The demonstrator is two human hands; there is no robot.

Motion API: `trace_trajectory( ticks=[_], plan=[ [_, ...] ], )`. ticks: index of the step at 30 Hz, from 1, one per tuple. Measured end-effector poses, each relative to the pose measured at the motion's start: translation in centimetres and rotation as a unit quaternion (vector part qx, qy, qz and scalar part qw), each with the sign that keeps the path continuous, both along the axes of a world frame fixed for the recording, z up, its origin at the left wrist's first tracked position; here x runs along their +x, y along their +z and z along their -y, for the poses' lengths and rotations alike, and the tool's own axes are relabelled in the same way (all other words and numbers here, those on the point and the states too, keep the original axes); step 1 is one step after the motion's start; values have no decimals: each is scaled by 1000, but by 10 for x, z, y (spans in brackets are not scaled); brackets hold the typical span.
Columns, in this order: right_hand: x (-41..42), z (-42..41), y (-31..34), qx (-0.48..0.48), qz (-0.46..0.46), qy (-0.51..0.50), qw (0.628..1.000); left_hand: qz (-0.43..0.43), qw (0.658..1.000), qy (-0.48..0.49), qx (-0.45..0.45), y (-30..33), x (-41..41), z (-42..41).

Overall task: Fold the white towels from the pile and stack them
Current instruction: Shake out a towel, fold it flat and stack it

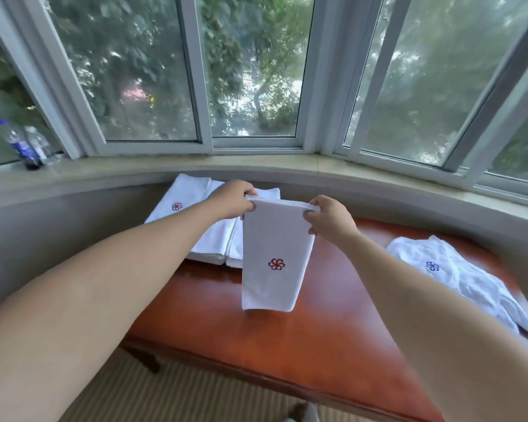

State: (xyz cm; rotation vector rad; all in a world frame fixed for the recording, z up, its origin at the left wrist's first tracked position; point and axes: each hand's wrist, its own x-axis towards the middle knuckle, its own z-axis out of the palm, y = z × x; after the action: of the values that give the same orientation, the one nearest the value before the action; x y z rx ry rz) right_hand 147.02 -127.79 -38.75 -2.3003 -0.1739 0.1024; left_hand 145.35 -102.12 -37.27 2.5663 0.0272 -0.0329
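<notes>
A white towel with a red flower emblem hangs folded lengthwise above the reddish wooden table. My left hand pinches its top left corner and my right hand pinches its top right corner. The towel's lower edge hangs just above the tabletop. Behind it at the table's back left lies a stack of folded white towels, one showing a red emblem. At the right edge of the table a loose pile of unfolded white towels shows a blue emblem.
A curved stone windowsill and wall run close behind the table. Plastic water bottles stand on the sill at far left. Striped carpet lies below the table's front edge, with a shoe at the bottom.
</notes>
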Motion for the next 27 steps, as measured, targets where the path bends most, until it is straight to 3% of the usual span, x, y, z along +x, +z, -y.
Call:
trace_trajectory(
  ticks=[10,27],
  plan=[
    [56,-61,20,67,9,5,998,61,998,27,7,34,26,-55],
    [228,-123,-12,59,14,5,998,48,997,61,3,4,206,-106]
  ],
)
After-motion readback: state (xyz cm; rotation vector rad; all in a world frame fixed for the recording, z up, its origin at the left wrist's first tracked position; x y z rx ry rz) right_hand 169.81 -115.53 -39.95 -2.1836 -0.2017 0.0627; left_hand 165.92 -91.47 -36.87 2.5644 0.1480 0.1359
